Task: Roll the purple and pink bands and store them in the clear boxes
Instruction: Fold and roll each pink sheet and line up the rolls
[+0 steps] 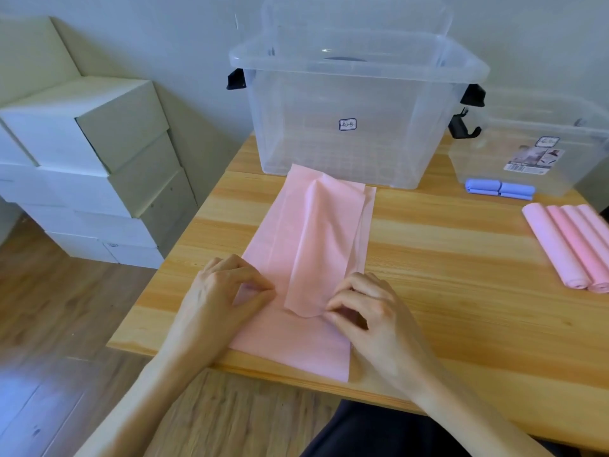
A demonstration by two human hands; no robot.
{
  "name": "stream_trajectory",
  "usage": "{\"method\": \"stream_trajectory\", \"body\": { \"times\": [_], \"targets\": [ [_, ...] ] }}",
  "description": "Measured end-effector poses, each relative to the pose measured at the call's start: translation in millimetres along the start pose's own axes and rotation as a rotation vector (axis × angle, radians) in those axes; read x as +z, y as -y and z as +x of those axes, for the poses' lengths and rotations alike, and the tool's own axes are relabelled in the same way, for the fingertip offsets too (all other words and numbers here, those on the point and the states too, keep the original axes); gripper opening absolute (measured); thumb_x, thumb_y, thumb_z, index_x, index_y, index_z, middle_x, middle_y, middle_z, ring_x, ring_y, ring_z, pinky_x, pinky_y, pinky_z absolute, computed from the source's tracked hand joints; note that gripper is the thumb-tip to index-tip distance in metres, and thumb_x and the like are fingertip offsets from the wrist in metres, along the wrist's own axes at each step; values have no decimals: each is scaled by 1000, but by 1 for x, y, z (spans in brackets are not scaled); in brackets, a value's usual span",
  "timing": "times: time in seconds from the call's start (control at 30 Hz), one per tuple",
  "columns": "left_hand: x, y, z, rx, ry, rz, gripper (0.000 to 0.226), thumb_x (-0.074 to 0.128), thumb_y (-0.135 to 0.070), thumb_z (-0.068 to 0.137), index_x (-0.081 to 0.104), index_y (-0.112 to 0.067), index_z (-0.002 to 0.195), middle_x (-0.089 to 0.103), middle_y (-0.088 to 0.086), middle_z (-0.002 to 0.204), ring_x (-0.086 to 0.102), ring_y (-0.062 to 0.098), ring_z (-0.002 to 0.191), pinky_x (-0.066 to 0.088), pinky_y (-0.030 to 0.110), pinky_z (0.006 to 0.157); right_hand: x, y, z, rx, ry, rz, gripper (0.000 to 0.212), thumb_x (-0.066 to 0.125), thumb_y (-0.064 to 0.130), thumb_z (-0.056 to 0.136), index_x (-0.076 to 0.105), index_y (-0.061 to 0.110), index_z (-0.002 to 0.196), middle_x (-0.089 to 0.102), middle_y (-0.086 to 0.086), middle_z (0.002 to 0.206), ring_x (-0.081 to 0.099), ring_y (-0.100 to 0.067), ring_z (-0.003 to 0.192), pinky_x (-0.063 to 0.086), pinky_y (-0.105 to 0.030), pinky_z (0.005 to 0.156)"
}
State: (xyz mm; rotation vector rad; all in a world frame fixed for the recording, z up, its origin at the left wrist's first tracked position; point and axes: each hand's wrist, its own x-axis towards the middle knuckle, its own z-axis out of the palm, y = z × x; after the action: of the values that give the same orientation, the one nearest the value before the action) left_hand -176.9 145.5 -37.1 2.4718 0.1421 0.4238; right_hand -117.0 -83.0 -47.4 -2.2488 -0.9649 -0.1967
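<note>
A flat pink band (306,245) lies folded on the wooden table (445,258), running from the near edge toward the large clear box (349,127). Its upper layer is folded back toward me. My left hand (224,288) pinches the band's left side with curled fingers. My right hand (365,308) pinches the near end of the folded layer. Several rolled pink bands (573,245) lie at the right. Two rolled purple bands (499,190) sit in front of a smaller clear box (540,143).
Stacked white cardboard boxes (82,166) stand on the floor left of the table. The large box has black latches and its lid leans behind it against the wall. Wood floor lies below the table's left edge.
</note>
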Motion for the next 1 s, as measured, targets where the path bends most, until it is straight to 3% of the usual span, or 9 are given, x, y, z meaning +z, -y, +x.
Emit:
{"method": "stream_trajectory", "body": {
  "times": [0.1,0.17,0.27,0.33,0.5,0.67,0.8,0.93,1.0],
  "targets": [
    [-3,-5,2,-23,-6,-13,20,75,-24,83,67,-40,74,64,-18,84,55,3,89,38,20,81,-12,-1,5,99,-5,185,13,64,31,90,70,20,85,63,14,83,61,-8,80,45,-20,70],
    [-9,-11,3,-79,-21,-89,18,72,-24,87,67,-37,75,65,-21,84,59,-1,83,39,13,72,-26,1,10,190,-41,374,6,67,20,92,71,18,88,70,8,76,67,-8,70,45,-14,64],
    [-23,-21,5,-178,-89,-266,13,67,-23,91,69,-30,80,70,-27,87,64,-6,71,42,11,59,-51,7,17,206,-95,548,6,66,12,90,72,10,91,75,-2,80,74,-12,71,54,-19,66],
    [-35,-29,5,-206,-127,-407,10,67,-19,92,71,-23,83,74,-24,94,70,-1,77,48,15,69,-65,15,17,177,-117,581,5,66,9,89,71,8,88,76,-3,78,75,-13,75,55,-19,69],
    [-61,-44,-15,-194,-61,-480,3,75,-20,78,76,-17,77,77,-8,79,73,4,77,52,11,75,-82,31,-4,91,-50,409,4,71,17,85,73,19,83,74,13,76,72,-2,76,47,-7,71],
    [-60,-28,-39,-298,75,-392,8,81,-18,73,75,-24,70,74,1,69,71,12,67,50,17,69,-65,28,-30,-13,129,250,10,68,42,85,71,33,82,69,24,80,67,2,71,48,-10,65],
    [-56,-17,-52,-339,244,-280,23,83,-7,73,75,-28,70,73,-1,68,66,11,60,49,23,60,-52,17,-44,-7,303,189,13,66,47,82,70,35,84,62,27,76,59,8,67,42,-6,62],
    [-59,-9,-52,-345,452,-196,28,85,-11,72,75,-36,78,73,-6,74,65,11,61,48,19,59,-46,15,-46,78,480,207,23,62,63,76,69,45,90,58,22,91,60,2,80,40,-8,69],
    [-63,-9,-46,-321,482,-150,32,86,-17,71,73,-44,83,73,-11,79,65,9,60,49,17,57,-47,18,-41,128,480,279,25,66,65,74,71,46,90,60,24,90,62,-1,82,42,-10,70]
  ]
}}
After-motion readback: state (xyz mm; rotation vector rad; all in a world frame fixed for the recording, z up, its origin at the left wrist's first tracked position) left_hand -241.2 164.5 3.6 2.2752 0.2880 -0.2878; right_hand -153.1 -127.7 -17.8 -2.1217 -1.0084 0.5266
